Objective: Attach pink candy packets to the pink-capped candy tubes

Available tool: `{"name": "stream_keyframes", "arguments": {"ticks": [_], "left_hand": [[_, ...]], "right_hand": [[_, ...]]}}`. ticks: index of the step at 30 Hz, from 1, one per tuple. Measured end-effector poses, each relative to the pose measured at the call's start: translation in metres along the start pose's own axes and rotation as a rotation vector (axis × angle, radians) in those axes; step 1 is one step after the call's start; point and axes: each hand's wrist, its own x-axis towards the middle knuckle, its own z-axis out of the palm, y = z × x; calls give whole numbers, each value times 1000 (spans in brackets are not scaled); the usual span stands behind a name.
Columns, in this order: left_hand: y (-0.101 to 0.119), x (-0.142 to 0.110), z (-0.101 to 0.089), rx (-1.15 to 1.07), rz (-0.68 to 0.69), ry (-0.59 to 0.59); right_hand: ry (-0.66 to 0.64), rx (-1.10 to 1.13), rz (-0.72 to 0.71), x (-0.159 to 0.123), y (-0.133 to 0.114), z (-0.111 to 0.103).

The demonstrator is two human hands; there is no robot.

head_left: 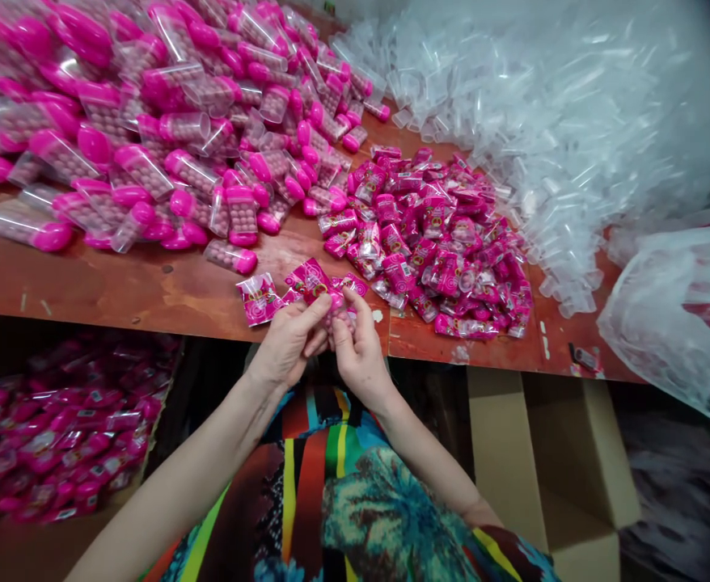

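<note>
At the table's front edge, my left hand (285,343) and my right hand (362,347) meet, fingertips closed around a small candy tube (335,302) with a pink cap. My fingers hide much of the tube. Just beyond them lie pink printed wrappers (259,299), looking flat, some close to my fingertips. One capped tube of pink candy balls (231,256) rests on the wood a little to the left. Past my right hand spreads a heap of pink wrapped candy packs (437,234).
A large pile of pink-capped candy tubes (166,121) covers the back left of the wooden table (88,283). Clear plastic tubes (513,105) fill the back right, near a clear plastic bag (682,315). Below are a box of pink packs (57,436) and an open cardboard box (506,453).
</note>
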Motion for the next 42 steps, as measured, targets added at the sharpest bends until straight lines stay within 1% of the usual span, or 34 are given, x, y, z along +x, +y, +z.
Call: {"name": "stream_keyframes", "arguments": {"ticks": [2,5,8,12,14,16,18,20,22,25,28,31,34,35,37,40,41,42], "left_hand": [[-2,-1,-3,-24,-27,-13],[-7,0,-7,-71,-83,-64],[-12,2,-7,-110,-106,-91],[-12,3,-6,-129,-50,-45],[-11,4,-8,-121,-57,-24],[-9,4,-10,-111,-81,-34],[-6,3,-12,-98,-96,-64],[-5,2,-13,-87,-95,-89],[-5,0,-13,-64,-91,-96],[-9,-1,-10,-6,-86,-52],[-13,-2,-5,14,-67,32],[-13,-4,0,9,-52,101],[-8,-6,2,6,-47,78],[-7,-6,3,11,-45,65],[-8,-7,4,38,-34,75],[-16,-7,9,76,-11,159],[-19,-7,10,76,0,186],[-23,-8,11,71,6,199]], "right_hand": [[-38,-33,0,1,-4,-2],[-90,-63,-55,5,-4,-7],[-59,-62,-95,5,2,-12],[-56,-58,-34,-3,12,-10],[-59,-42,-15,-7,14,-6],[-35,37,12,-9,13,-2],[-29,188,73,-10,10,1],[-72,361,153,-9,6,1],[-127,479,218,-8,3,0],[-135,512,264,-6,5,0],[-105,499,272,-3,9,1],[-101,553,287,0,10,2],[-150,628,322,1,9,0],[-153,618,319,1,9,-1],[-95,519,268,0,10,-1],[60,308,155,-3,13,2],[83,283,149,-3,14,2],[80,301,170,-3,15,3]]}}
